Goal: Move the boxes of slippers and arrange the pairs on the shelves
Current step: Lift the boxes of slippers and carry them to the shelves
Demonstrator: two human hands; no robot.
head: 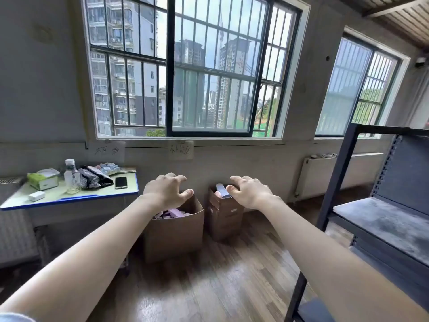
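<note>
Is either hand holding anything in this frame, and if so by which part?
Nothing is held. The left hand and right hand reach, fingers spread, toward the near box and the far box, gripping neither.

One head-worn camera faces the barred window (185, 66), tilted down toward nearby boxes (174, 228).

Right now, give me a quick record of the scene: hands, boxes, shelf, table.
left hand: outstretched, fingers spread, holds nothing
right hand: outstretched, fingers spread, holds nothing
left box: on floor, open, pink and purple slippers showing
right box: on floor beside left box, open, narrower
shelf: at right, dark metal
table: at left, carries bottle and phone
</note>
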